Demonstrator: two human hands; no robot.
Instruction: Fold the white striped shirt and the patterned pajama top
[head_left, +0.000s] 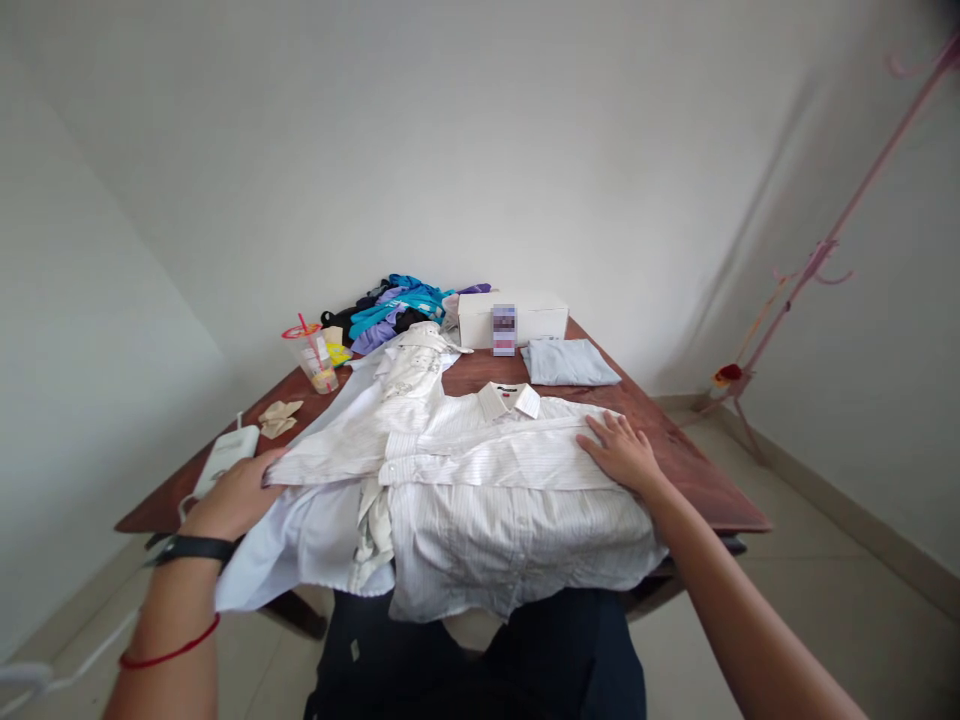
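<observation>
A white striped button-up shirt (517, 530) lies spread over the near part of the table, its collar pointing away from me and its lower edge hanging over the front. One sleeve lies across its body, with the cuff towards the left. My left hand (238, 492) is closed on the shirt's left end, fingertips partly hidden by the fabric. Spread flat on the shirt's right side is my right hand (621, 452), fingers apart. Beneath the left part are a plain white garment (300, 545) and a patterned white garment (416, 370).
Behind are a clothes pile (397, 310), a white box (544, 318) and a folded light-blue garment (570, 362). On the left stand a plastic cup (319, 365), a crumpled tissue (280, 418) and a white power bank (226, 455). A pink coat rack (817, 262) leans at right.
</observation>
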